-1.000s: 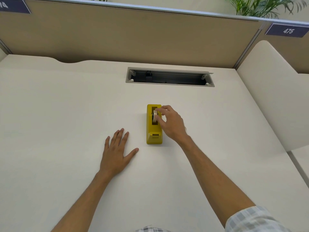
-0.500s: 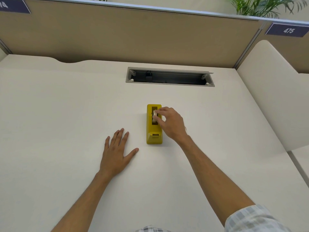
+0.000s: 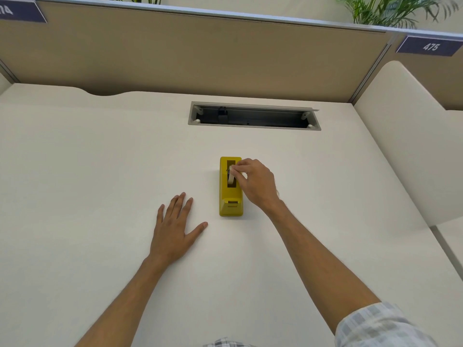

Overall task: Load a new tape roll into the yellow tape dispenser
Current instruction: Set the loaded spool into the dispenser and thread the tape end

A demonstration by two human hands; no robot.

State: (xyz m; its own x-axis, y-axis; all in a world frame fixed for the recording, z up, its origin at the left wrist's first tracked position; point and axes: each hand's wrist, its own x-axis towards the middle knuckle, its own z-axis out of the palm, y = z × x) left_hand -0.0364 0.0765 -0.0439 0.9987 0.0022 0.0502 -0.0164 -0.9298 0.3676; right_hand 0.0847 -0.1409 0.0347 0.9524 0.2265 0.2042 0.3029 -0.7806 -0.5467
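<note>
1. Yellow tape dispenser (image 3: 231, 196) standing on the desk (image 3: 100, 159), its long side pointing away from the person, cutter end nearest.
2. Tape roll (image 3: 231, 176) standing on edge, partly down in the dark slot of the dispenser, pinched at its top by curled fingertips of the right hand (image 3: 254, 182).
3. Left hand (image 3: 175, 229) lying flat on the desk just beside the dispenser, fingers straight and spread, holding nothing, not touching the yellow body.
4. Risk of a tilted roll: pinched from one side only, so possibly entering the slot crooked and jamming against a wall.
5. Risk of a missed seat: hub and its notches hidden under the fingers, so impossible to tell whether the axle already sits in place; if released too early, maybe only resting loose on top.
6. Risk of a sliding dispenser: nothing bracing the body, so a firm downward or sideways push likely to shift or rock it.
7. Risk of wrong direction: free end of the tape not visible, so unclear whether able to feed toward the cutter; if reversed, no proper dispensing.
8. Risk to the fingers: fingertips close to the slot edge, possibly squeezed while pressing down.
</note>
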